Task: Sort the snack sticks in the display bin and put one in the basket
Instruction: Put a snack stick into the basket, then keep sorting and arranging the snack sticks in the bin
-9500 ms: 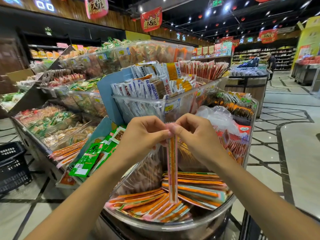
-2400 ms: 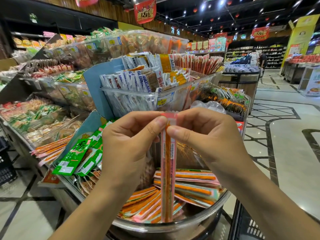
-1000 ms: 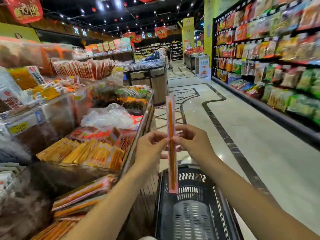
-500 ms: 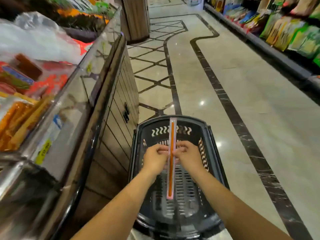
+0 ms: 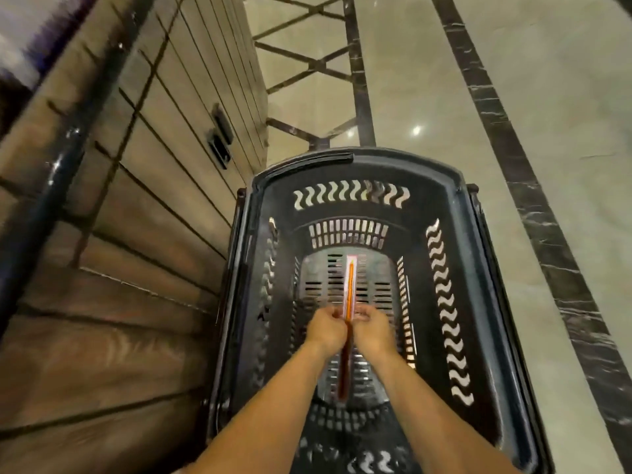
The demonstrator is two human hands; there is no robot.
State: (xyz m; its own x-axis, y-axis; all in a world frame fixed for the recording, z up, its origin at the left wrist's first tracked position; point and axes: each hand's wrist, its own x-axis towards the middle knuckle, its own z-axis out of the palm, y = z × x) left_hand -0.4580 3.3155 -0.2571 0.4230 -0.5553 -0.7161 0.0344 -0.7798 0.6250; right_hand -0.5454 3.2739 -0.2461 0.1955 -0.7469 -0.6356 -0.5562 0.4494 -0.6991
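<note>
A long orange snack stick [image 5: 349,289] in a clear pink-edged wrapper lies lengthwise deep inside the black slotted shopping basket [image 5: 455,302], close to its floor. My left hand [image 5: 325,330] pinches the stick at its middle from the left. My right hand [image 5: 374,331] pinches it from the right at the same spot. Both forearms reach down into the basket. The display bin is out of view.
The wooden panelled side of the display stand [image 5: 143,234] rises directly left of the basket, with a dark rail [image 5: 51,186] along its top. Polished stone floor with dark inlaid bands [image 5: 533,206] spreads ahead and to the right.
My view has tipped further down. Both hands have lowered the stick from above the basket rim to deep inside the basket, still pinching it.
</note>
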